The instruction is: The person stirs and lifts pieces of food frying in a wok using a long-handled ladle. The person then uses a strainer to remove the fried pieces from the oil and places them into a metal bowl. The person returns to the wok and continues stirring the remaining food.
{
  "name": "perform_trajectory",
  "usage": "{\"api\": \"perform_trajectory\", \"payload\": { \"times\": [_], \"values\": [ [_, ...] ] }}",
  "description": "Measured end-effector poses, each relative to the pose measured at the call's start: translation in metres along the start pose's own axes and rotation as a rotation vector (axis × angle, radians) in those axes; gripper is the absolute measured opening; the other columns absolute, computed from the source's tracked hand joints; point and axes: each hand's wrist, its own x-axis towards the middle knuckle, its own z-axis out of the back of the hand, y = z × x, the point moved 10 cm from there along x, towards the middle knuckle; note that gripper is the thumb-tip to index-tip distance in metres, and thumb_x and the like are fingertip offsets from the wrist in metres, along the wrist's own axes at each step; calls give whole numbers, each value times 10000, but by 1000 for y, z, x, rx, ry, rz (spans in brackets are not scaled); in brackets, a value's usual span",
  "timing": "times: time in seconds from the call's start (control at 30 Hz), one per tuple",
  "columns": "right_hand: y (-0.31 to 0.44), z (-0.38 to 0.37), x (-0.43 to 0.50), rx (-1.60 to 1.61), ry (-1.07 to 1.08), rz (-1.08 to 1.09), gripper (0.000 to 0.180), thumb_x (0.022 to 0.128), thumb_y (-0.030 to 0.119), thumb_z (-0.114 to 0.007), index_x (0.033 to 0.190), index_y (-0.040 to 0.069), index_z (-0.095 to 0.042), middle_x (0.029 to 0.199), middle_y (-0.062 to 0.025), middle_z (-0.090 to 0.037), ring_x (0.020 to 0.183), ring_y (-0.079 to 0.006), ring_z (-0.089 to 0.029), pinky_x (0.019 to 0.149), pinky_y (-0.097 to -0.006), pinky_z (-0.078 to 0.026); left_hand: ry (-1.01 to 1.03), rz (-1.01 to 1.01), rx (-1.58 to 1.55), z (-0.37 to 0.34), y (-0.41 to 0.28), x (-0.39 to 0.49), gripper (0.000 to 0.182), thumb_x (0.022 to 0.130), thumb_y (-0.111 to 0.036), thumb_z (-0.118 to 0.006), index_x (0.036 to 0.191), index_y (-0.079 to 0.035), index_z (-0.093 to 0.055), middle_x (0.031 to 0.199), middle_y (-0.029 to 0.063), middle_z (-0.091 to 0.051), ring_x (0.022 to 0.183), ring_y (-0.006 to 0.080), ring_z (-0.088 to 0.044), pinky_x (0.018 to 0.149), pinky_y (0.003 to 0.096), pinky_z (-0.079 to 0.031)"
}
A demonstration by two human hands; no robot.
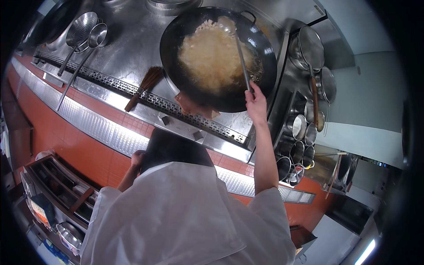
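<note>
My right hand (256, 102) grips the handle of a metal wok ladle (242, 59). The ladle's bowl rests at the far side of a large black wok (169, 56), among pale food pieces (208, 26) in bubbling, foamy liquid (212, 59). A folded brownish cloth (195, 107) lies against the wok's near edge. Down at my left side, my left hand (137, 158) is at the edge of my dark apron; its fingers are partly hidden, so what it holds, if anything, cannot be told. A wok brush (144, 88) lies left of the wok.
A perforated skimmer (82, 28) and a second ladle (97, 35) lie on the steel range (129, 43) at left. Strainers (310, 48) and several metal pots (297, 127) stand at right. A slotted drain strip (116, 82) runs along the range front. Behind me is a counter with containers (69, 235).
</note>
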Motion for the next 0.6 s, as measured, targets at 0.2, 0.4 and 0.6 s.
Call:
{"api": "perform_trajectory", "payload": {
  "times": [0.2,0.4,0.6],
  "values": [
    [1,32,26,-485,-107,171,459,1031,247,-555,1475,138,-519,1017,-262,-721,945,-464,-692,849,-544,-556,-23,-30,20,-7,5,-3,301,912,-140,-582,1093,11,-768,1089,178,-764,1056,267,-715,950,352,-542],
    [-38,-6,-18,19,340,-255,533,1090,239,-482,1599,119,-379,708,-51,-558,481,-122,-512,437,-306,-465,-59,-4,-24,-11,25,-10,309,911,-145,-582,1105,11,-766,1067,178,-769,1019,258,-727,943,357,-548],
    [-14,-23,-80,354,548,-434,508,1113,219,-465,1591,81,-364,802,-9,-525,476,-72,-430,386,-253,-379,-64,60,-48,-16,38,-21,312,914,-148,-585,1117,6,-765,1065,173,-770,1009,250,-729,941,353,-552]
  ]
}}
